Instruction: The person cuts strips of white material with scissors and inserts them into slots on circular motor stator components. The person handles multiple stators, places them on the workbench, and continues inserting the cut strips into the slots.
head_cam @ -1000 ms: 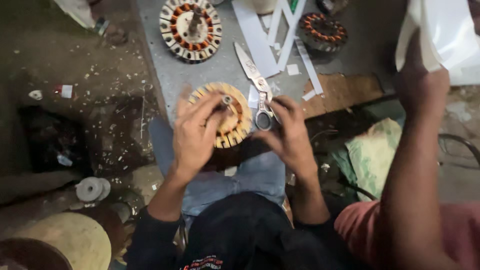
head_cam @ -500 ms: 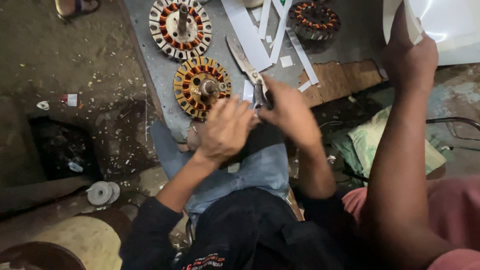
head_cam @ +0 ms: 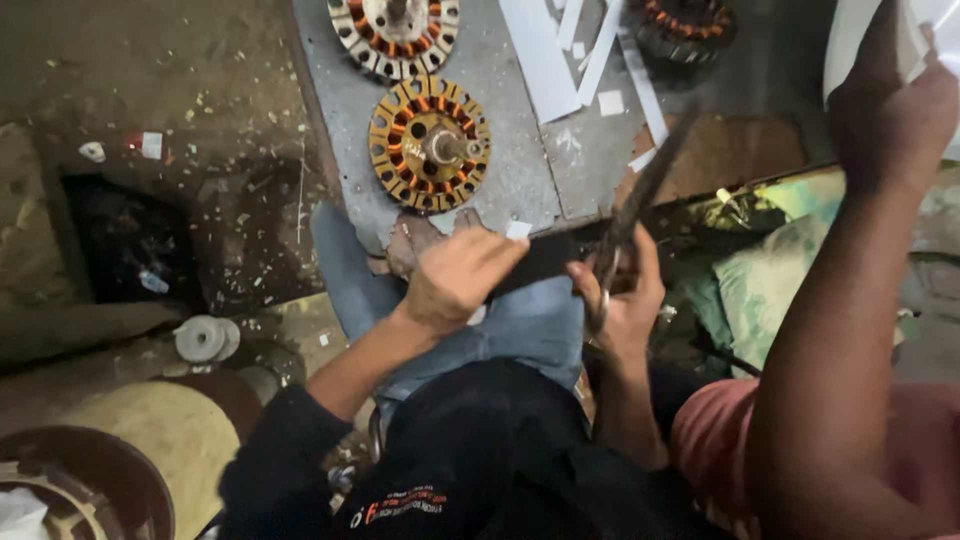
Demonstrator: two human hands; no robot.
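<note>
A round motor stator [head_cam: 429, 145] with orange copper windings lies on the grey work board [head_cam: 520, 180] in front of me. My left hand [head_cam: 455, 278] rests at the board's near edge, fingers together and flat, holding nothing that I can see. My right hand [head_cam: 625, 300] grips the handles of a pair of scissors [head_cam: 640, 195], whose blades point up and away over the board. A small white paper scrap [head_cam: 518, 229] lies on the board's edge by my left fingertips.
A second stator [head_cam: 395, 30] and a darker one [head_cam: 685, 25] lie further back, with white paper strips [head_cam: 560, 50] between them. Another person's arm [head_cam: 850, 300] reaches up at the right, the hand holding white sheets. A white roll [head_cam: 203, 338] sits on the littered floor at left.
The stator left my hands and now lies on the board. My right hand picked up the scissors. Both hands drew back to the board's near edge.
</note>
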